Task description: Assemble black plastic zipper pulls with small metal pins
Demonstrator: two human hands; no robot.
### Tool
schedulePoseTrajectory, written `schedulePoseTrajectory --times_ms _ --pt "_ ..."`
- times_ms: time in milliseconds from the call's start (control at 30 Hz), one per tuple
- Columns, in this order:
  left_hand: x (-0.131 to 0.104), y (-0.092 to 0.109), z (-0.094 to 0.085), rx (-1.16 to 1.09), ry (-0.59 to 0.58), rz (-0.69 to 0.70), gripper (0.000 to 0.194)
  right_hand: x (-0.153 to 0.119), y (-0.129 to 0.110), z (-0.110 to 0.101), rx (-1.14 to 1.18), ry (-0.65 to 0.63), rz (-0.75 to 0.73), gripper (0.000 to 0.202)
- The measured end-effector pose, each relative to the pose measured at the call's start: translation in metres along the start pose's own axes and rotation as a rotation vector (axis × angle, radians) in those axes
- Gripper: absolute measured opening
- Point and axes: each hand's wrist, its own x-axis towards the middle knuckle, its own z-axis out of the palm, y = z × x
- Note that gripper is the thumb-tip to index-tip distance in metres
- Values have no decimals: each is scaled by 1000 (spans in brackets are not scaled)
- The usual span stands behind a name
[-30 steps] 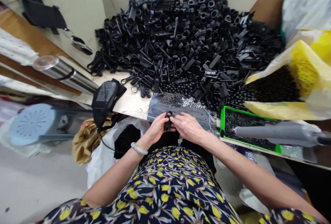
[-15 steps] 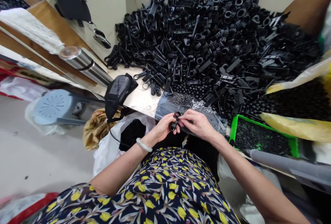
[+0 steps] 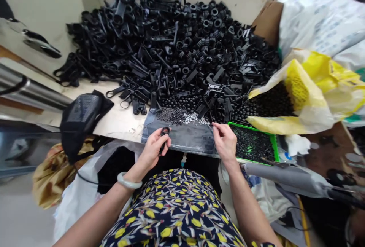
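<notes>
One black part (image 3: 164, 136) clamped in grip of left hand (image 3: 152, 148), held over near edge of dark, smooth sheet (image 3: 188, 138); its completeness cannot be judged. Right hand (image 3: 226, 143) placed near silver pins (image 3: 192, 118); whether its grip is closed on anything cannot be told. Much apparently left unworked: heap of black parts (image 3: 159, 45), matte, ringed and bar-shaped, piled on pale table (image 3: 104, 125). Glossy rounded beads (image 3: 182, 103) spread before heap; fine dark bits contained in green-rimmed tray (image 3: 276, 148).
</notes>
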Motion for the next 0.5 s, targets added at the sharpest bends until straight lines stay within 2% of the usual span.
schedulePoseTrajectory --times_ms 133,300,400,500 --pt "1 1 3 -31 78 66 45 2 -2 1 -251 -34 -73 31" --pt "2 3 2 -39 141 91 42 10 -1 7 -648 -173 -142 22" --pt "-1 4 6 -43 68 60 44 12 1 6 -700 -191 -160 22" --pt "-3 6 10 -108 -49 2 43 10 -1 -2 -695 -126 -211 23"
